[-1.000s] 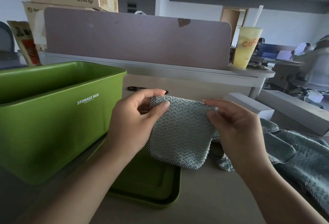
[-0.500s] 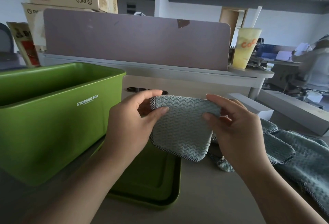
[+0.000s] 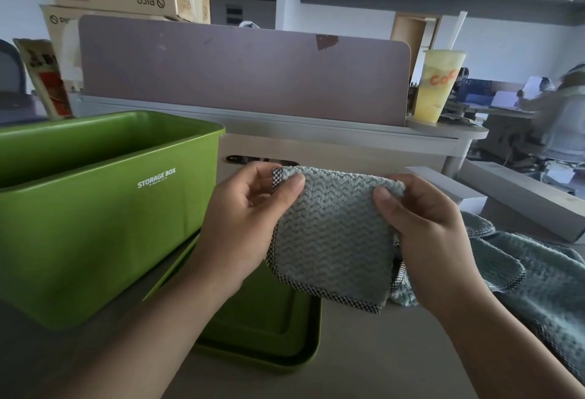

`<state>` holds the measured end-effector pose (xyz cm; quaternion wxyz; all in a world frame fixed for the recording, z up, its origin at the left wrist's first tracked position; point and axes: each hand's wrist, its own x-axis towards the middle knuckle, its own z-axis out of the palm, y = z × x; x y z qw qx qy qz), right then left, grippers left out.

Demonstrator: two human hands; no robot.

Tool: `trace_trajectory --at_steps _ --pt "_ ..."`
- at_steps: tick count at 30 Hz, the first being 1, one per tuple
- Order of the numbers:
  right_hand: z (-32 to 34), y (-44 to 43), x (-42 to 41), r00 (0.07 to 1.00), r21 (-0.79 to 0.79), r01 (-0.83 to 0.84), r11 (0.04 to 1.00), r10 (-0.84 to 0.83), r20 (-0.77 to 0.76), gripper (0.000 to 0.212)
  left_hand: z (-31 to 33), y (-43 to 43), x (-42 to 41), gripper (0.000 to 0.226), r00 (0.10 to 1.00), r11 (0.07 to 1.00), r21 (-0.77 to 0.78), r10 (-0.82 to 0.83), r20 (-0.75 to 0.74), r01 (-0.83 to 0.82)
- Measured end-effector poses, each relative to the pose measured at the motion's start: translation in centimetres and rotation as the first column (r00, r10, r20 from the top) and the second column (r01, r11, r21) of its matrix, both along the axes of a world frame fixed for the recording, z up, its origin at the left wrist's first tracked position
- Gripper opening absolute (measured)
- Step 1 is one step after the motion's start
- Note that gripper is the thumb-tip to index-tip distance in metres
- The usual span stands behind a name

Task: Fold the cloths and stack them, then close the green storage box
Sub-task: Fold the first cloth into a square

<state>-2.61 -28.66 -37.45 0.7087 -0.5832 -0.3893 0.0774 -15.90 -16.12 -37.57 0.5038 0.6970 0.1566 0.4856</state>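
- Both hands have drawn closer since the earlier frames, narrowing the folded cloth (image 3: pixel 332 234).
- Left hand (image 3: pixel 243 224) and right hand (image 3: pixel 424 227) each pinch a top corner of it.
- Pale teal, wavy weave, checkered trim; it hangs just right of the green storage box (image 3: pixel 104 218), above the lid (image 3: pixel 262 329).
- More cloths (image 3: pixel 538 284) lie further right of that box.

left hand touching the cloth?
Touching. Head view: the left hand pinches the cloth at its top left corner, thumb pressed on the front face, fingers behind.
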Motion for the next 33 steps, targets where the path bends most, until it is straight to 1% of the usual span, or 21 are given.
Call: trace_trajectory --at_steps 2,3,5,6,8,10,12,13,15,17,19,20,22,24,26,28,29,31,33 --pt "-0.1 0.1 -0.2 0.991 0.008 -0.056 0.998 0.056 -0.117 0.027 0.0 -0.3 0.2 0.026 0.997 0.979 -0.191 -0.076 -0.008 0.073" --pt "0.0 0.1 -0.3 0.983 0.010 -0.064 0.998 0.065 -0.174 0.026 0.0 -0.3 0.3 0.028 0.990 0.945 -0.303 -0.139 -0.034 0.122" --pt "0.0 0.1 -0.5 0.962 -0.006 -0.066 0.998 0.062 -0.265 0.018 0.0 -0.3 0.4 0.036 0.947 0.833 -0.503 -0.312 -0.079 0.232" --pt "0.0 0.1 -0.5 0.954 -0.020 -0.058 0.998 0.049 -0.295 0.016 0.0 -0.2 0.4 0.039 0.915 0.771 -0.571 -0.395 -0.078 0.284" --pt "0.1 0.0 -0.6 0.938 -0.034 -0.045 0.998 0.031 -0.344 0.017 -0.2 -0.2 0.3 0.045 0.852 0.679 -0.631 -0.521 -0.054 0.375" --pt "0.3 -0.1 -0.6 0.913 -0.026 -0.051 0.998 0.036 -0.407 0.017 -0.4 -0.3 0.4 0.056 0.802 0.640 -0.634 -0.596 -0.052 0.434" --pt "0.5 -0.2 -0.7 0.884 -0.017 -0.073 0.997 0.056 -0.464 0.017 -0.7 -0.3 0.4 0.065 0.749 0.627 -0.624 -0.655 -0.100 0.466" --pt "0.6 -0.3 -0.7 0.878 -0.022 -0.079 0.997 0.059 -0.475 0.019 -0.9 -0.3 0.4 0.061 0.720 0.621 -0.616 -0.683 -0.122 0.485" --pt "0.5 -0.3 -0.4 0.875 -0.038 -0.069 0.997 0.042 -0.482 0.022 -0.8 -0.3 0.2 0.040 0.673 0.617 -0.588 -0.722 -0.160 0.523" --pt "0.3 -0.3 -0.1 0.867 -0.049 -0.051 0.998 0.020 -0.497 0.022 -0.7 -0.4 0.0 0.029 0.656 0.636 -0.560 -0.727 -0.205 0.531" --pt "0.2 -0.1 0.3 0.842 -0.039 -0.068 0.997 0.036 -0.538 0.022 -0.7 -0.1 0.0 0.028 0.679 0.674 -0.520 -0.699 -0.222 0.524" --pt "0.1 0.0 0.5 0.819 -0.029 -0.103 0.994 0.069 -0.570 0.025 -0.6 -0.1 0.0 0.029 0.697 0.691 -0.505 -0.683 -0.219 0.517" --pt "-0.1 0.4 0.8 0.757 -0.021 -0.209 0.978 0.148 -0.636 0.035 -0.9 0.3 0.2 0.032 0.740 0.720 -0.489 -0.642 -0.201 0.492" --pt "-0.3 0.7 0.9 0.710 -0.013 -0.322 0.947 0.233 -0.664 0.043 -1.1 0.6 0.5 0.034 0.782 0.740 -0.490 -0.600 -0.171 0.461" --pt "-0.3 0.9 0.7 0.681 0.010 -0.399 0.917 0.303 -0.666 0.040 -1.4 1.0 0.7 0.035 0.823 0.756 -0.498 -0.552 -0.134 0.426" --pt "-0.4 1.0 0.6 0.689 -0.033 -0.429 0.903 0.303 -0.658 0.038 -1.5 1.2 0.8 0.034 0.854 0.768 -0.508 -0.508 -0.111 0.391" --pt "-0.6 1.0 0.5 0.710 -0.083 -0.425 0.901 0.275 -0.648 0.037 -1.5 1.2 0.8 0.033 0.865 0.777 -0.507 -0.489 -0.111 0.373" --pt "-1.0 1.0 0.5 0.747 -0.146 -0.405 0.903 0.234 -0.622 0.029 -1.6 1.4 0.9 0.032 0.878 0.797 -0.495 -0.461 -0.128 0.347" --pt "-1.3 1.1 0.5 0.767 -0.136 -0.370 0.919 0.219 -0.603 0.020 -1.6 1.5 0.9 0.036 0.883 0.811 -0.484 -0.446 -0.147 0.329"
